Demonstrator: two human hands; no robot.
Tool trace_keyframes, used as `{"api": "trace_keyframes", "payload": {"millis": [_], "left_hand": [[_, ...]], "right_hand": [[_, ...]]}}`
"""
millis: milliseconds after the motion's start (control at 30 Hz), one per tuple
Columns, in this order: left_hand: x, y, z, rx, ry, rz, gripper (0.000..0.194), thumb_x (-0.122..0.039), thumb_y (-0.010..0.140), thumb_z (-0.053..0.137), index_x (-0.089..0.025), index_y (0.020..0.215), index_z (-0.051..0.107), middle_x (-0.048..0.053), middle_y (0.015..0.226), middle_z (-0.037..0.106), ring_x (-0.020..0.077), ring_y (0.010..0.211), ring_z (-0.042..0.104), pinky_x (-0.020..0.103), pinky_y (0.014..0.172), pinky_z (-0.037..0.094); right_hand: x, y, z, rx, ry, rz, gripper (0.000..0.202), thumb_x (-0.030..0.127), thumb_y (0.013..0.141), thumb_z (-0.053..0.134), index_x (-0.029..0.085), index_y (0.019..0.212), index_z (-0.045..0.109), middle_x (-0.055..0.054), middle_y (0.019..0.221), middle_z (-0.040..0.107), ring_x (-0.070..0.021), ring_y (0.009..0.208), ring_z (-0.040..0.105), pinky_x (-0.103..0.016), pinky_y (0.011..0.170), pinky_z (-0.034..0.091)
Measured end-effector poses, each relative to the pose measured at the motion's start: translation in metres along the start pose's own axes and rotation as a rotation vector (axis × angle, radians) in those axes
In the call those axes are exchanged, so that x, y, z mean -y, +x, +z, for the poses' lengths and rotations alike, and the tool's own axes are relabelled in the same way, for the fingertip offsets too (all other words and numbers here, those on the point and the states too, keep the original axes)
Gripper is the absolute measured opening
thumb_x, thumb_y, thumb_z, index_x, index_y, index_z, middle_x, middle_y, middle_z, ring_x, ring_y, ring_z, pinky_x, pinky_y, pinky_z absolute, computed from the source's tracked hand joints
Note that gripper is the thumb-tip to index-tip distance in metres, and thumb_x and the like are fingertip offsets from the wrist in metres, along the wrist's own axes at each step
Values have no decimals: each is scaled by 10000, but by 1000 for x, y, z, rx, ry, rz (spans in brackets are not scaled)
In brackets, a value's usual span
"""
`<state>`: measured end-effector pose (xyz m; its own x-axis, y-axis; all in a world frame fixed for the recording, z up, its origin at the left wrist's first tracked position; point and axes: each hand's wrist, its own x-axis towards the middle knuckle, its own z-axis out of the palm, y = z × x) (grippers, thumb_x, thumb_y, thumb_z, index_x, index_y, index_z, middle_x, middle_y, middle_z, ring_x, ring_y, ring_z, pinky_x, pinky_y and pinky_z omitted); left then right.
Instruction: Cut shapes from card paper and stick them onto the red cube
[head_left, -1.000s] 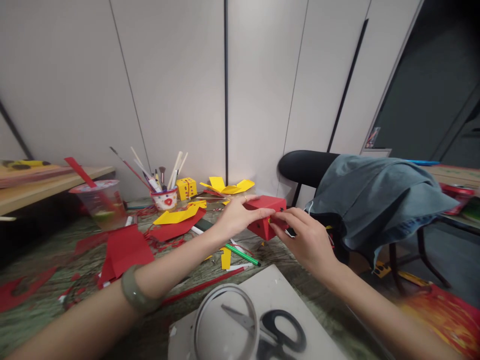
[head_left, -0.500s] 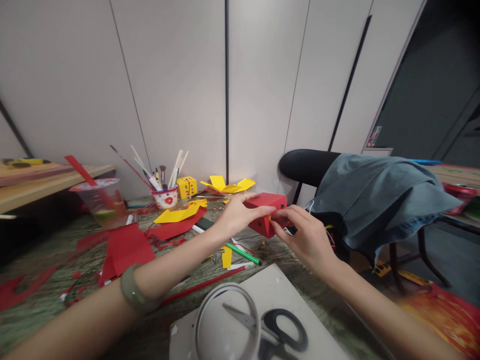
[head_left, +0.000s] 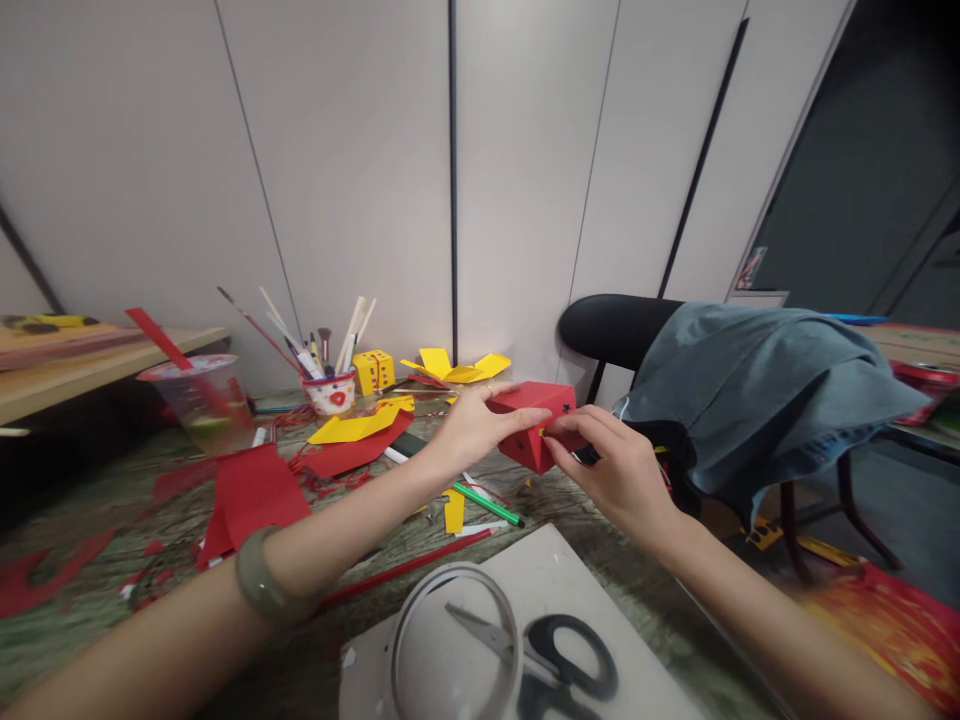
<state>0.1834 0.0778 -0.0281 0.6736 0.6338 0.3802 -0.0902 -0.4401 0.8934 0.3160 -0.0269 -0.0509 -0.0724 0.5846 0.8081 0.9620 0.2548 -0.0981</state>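
A red paper box (head_left: 531,396) with small dark marks on its sides is held up over the table. My left hand (head_left: 480,428) grips it from the left, thumb across the front and fingers behind. At the box's right side, my right hand (head_left: 611,465) has thumb and index finger pinched close to its edge. A tiny yellow bit shows at those fingertips, too small to name. Below the hands lie a green marker (head_left: 487,503) and a yellow paper scrap (head_left: 454,511). A roll of tape (head_left: 397,640) and black-handled scissors (head_left: 574,655) rest on a grey board (head_left: 551,560).
A decorated cup (head_left: 330,398) holds brushes and sticks beside a yellow paper box (head_left: 373,372). Cut red paper (head_left: 255,495) and a plastic drink cup (head_left: 214,410) are at left. On the right, a chair carries a blue-grey garment (head_left: 765,390).
Hardly anything differs. Both hands stay at the red box, with the right fingers shifted very slightly at its edge. The view has tilted a little.
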Motion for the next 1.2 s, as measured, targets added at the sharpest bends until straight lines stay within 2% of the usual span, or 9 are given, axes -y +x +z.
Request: {"api": "trace_keyframes", "payload": {"millis": [200,400,700,933,1200], "left_hand": [[-3,0,0,-12,-9,-2,576,-383,654,653,-104,1133,498,113,1121,549,217,976,529,297,824,415],[-3,-1,0,-33,14,-4,618,-422,643,652,-93,1141,486,122,1112,551,225,967,530,296,802,426],[0,4,-5,51,61,24,485,-439,652,635,-145,1033,576,81,1006,616,221,901,563,305,769,433],[2,7,-7,125,107,12,484,-455,655,622,-155,1033,587,84,984,627,233,870,575,321,739,439],[1,7,-5,130,122,-5,493,-461,660,610,-149,1040,583,80,989,625,226,907,561,296,736,438]], "right_hand": [[0,0,0,-45,7,-31,38,137,783,514,140,786,552,-30,749,579,-143,696,547,-293,629,464],[2,0,-1,-60,-6,-54,138,129,787,501,170,909,553,-74,849,587,-176,763,543,-310,676,468],[-2,6,-8,82,-3,-172,162,149,799,483,207,919,576,-74,914,575,-198,835,523,-333,684,459],[-3,14,-19,218,19,-233,128,139,810,477,197,857,581,-60,875,570,-178,801,509,-310,681,450],[-4,15,-24,242,-1,-264,149,144,829,438,197,864,572,-69,870,552,-183,792,490,-314,665,436]]}}
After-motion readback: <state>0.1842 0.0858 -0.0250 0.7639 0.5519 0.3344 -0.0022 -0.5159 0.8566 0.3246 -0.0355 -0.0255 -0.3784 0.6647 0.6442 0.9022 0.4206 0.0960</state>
